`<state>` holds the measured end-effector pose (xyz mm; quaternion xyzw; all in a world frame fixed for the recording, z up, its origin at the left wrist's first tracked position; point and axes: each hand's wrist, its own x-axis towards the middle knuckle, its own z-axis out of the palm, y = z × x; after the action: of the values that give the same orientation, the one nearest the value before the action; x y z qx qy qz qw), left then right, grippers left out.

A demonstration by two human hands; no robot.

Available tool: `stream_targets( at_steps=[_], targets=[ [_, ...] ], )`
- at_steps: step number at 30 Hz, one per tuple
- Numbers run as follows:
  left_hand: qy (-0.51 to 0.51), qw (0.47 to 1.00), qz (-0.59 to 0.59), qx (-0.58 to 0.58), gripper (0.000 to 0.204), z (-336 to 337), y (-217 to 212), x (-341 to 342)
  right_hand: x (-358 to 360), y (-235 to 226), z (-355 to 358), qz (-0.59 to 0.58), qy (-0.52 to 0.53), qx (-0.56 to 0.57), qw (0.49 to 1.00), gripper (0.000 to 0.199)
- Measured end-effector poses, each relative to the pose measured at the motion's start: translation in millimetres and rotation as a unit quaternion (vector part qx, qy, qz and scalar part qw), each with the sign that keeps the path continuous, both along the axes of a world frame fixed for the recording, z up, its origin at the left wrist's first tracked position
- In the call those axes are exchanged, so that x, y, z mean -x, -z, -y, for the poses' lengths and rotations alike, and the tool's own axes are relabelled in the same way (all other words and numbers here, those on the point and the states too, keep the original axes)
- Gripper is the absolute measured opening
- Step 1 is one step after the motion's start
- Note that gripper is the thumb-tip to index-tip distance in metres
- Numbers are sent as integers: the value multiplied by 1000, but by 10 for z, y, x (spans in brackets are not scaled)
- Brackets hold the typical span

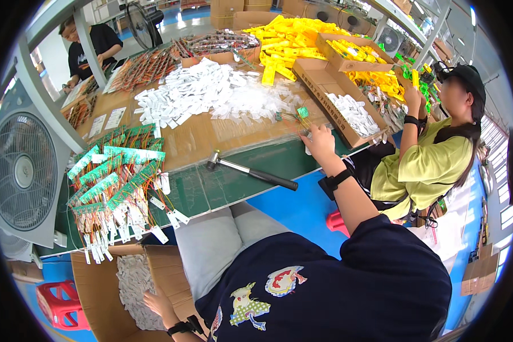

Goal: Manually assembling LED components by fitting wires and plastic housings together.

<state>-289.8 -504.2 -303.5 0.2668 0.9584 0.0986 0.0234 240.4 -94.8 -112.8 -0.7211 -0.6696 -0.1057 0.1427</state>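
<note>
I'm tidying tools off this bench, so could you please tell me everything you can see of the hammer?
The hammer lies flat on the green bench top, near its front edge. It has a small silvery metal head at its left end, a thin shiny shaft and a black grip that points right and slightly toward the person. Nothing holds it: the right hand is beyond its grip end, apart from it. It lies just in front of the brown cardboard sheet.

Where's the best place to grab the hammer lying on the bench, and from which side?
Grip the hammer by its black handle, the long thin end pointing toward the bench's near edge. Coming down from above likely suits: it lies flat, with bare green mat around it, and the metal head points away.
</note>
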Motion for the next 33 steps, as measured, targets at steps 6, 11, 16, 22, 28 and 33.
stream_targets(
  at_steps=[6,11,16,22,28,33],
  targets=[
    [6,998,45,33,63,302,361,-137,-194,58,-154,-31,-14,31,999,36],
    [59,996,18,67,77,333,256,-245,-235,-55,-171,-74,-15,102,992,39],
    [64,994,52,74,85,358,345,-166,-105,-128,-188,-68,4,145,987,38],
    [88,985,41,141,102,345,343,-156,199,-120,-117,100,52,146,983,24],
    [112,989,22,96,107,381,337,-172,201,-200,-132,85,48,215,972,23],
    [118,989,24,85,105,387,287,-218,-166,-107,-232,57,163,-37,984,19]
  ],
)
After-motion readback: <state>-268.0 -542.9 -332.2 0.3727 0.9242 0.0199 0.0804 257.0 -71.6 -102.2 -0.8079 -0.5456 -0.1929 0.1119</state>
